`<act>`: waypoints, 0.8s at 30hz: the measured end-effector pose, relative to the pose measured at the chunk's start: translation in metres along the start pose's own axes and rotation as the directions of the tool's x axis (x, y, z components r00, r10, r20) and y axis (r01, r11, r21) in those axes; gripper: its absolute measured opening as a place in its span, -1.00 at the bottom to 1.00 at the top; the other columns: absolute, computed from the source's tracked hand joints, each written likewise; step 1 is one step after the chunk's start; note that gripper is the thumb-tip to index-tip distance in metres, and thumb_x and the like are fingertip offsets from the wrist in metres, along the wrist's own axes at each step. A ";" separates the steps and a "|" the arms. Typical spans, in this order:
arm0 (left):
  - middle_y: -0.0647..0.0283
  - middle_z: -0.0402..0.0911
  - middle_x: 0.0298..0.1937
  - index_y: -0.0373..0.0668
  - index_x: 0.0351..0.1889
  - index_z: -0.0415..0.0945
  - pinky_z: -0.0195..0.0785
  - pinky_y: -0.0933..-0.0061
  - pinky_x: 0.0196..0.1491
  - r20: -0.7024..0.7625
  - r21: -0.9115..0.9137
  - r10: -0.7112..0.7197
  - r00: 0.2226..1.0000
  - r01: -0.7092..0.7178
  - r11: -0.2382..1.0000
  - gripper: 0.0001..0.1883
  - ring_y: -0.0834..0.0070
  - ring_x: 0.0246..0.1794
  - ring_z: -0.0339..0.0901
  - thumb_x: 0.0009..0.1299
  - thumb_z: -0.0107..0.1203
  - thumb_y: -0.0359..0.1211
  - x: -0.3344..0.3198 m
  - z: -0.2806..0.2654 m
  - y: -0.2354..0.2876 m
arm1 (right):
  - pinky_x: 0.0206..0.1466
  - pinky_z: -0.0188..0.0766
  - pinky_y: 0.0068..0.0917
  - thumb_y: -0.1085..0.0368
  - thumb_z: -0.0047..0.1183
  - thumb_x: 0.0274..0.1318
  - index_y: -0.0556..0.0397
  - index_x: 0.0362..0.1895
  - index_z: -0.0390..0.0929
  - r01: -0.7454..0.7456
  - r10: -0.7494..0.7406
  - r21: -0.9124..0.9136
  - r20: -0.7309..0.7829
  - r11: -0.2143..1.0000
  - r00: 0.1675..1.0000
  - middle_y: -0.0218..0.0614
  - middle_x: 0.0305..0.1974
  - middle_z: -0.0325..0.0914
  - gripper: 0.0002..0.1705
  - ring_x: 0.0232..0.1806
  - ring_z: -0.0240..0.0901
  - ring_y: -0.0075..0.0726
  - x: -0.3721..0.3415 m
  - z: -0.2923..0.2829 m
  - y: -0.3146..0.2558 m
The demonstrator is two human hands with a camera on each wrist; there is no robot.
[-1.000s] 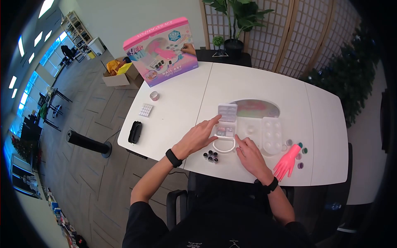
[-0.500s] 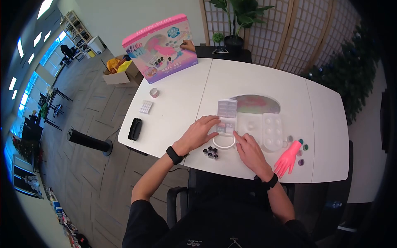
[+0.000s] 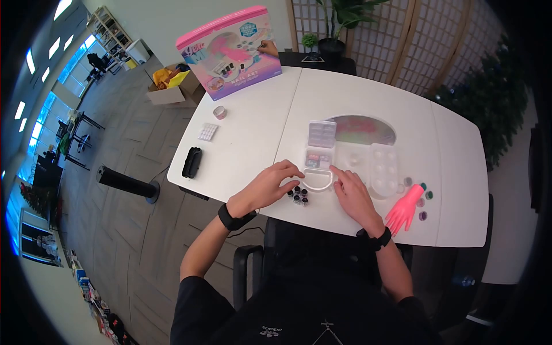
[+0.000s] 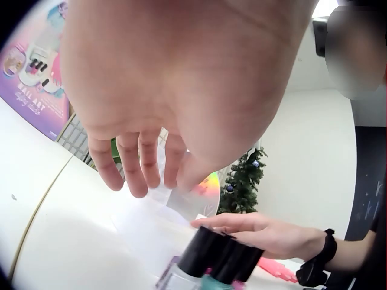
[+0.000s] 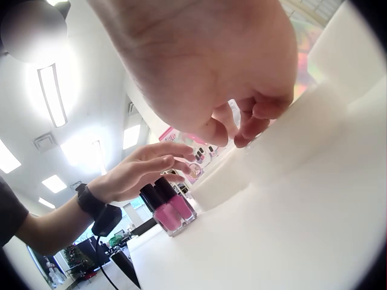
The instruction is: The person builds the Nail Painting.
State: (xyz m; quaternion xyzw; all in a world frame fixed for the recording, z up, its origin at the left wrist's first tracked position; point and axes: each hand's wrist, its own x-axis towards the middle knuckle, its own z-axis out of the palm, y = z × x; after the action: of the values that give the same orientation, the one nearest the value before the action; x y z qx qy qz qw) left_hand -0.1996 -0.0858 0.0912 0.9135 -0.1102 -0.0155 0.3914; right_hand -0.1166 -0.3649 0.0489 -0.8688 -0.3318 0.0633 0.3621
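Note:
My left hand (image 3: pixel 265 187) hovers left of the white nail-art station (image 3: pixel 351 160), fingers relaxed and bent, nothing in its grasp. Just below its fingertips stands a cluster of nail polish bottles (image 3: pixel 298 196) with black caps; pink ones (image 5: pixel 172 212) show in the right wrist view. A compartment box (image 3: pixel 319 158) holding small coloured pieces sits in the station, its clear lid (image 3: pixel 321 134) raised. In front of the box is a half-round recess (image 3: pixel 317 190). My right hand (image 3: pixel 355 199) has its loosely bent fingers at the station's front edge, beside the box, and holds nothing.
A pink model hand (image 3: pixel 406 208) lies right of the station, with several small pots (image 3: pixel 423 216) beside it. Behind is an oval mirror (image 3: pixel 365 129). A printed box (image 3: pixel 233 54), a small jar (image 3: pixel 219 112), a white studded sheet (image 3: pixel 207 131) and a black case (image 3: pixel 192 163) stand on the left.
My left hand has drawn back from the compartment box toward the polish bottles. The right hand stays near the box's front right corner. The head view has tilted, shifting the table upward.

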 end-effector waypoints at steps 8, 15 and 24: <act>0.12 0.72 0.11 -0.18 0.13 0.75 0.55 0.09 0.28 0.057 0.119 0.019 0.998 -0.026 0.993 -0.76 0.05 0.21 0.66 0.61 0.30 -0.28 -0.009 0.005 -0.004 | 0.06 0.53 -0.18 0.38 0.07 0.55 0.05 0.51 0.52 -0.055 0.058 0.185 -0.010 0.981 0.998 -0.17 -0.15 0.53 -0.49 -0.14 0.55 -0.08 -0.004 -0.004 -0.005; 0.09 0.79 0.03 -0.22 0.08 0.75 0.56 0.11 0.24 0.054 0.166 -0.001 0.999 -0.008 0.986 -0.78 0.08 0.13 0.71 0.61 0.30 -0.29 -0.004 0.003 -0.007 | 0.02 0.55 -0.21 0.38 0.07 0.58 0.07 0.45 0.54 -0.075 0.084 0.241 -0.026 0.968 0.996 -0.17 -0.11 0.57 -0.55 -0.18 0.58 -0.14 -0.014 -0.006 -0.010; 0.04 0.85 -0.04 -0.25 0.06 0.76 0.59 0.13 0.17 -0.046 0.072 -0.019 0.999 0.022 0.997 -0.77 0.10 0.04 0.77 0.64 0.27 -0.28 0.024 -0.009 0.007 | 0.05 0.59 -0.24 0.39 0.09 0.56 0.10 0.42 0.57 -0.102 0.112 0.279 -0.019 0.955 0.994 -0.14 -0.08 0.65 -0.57 -0.11 0.65 -0.14 -0.016 -0.008 -0.011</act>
State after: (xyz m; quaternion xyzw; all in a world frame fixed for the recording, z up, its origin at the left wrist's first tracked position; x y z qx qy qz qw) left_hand -0.1768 -0.0890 0.1034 0.9283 -0.0926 0.0052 0.3601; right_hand -0.1322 -0.3735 0.0599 -0.8271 -0.2659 0.1138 0.4820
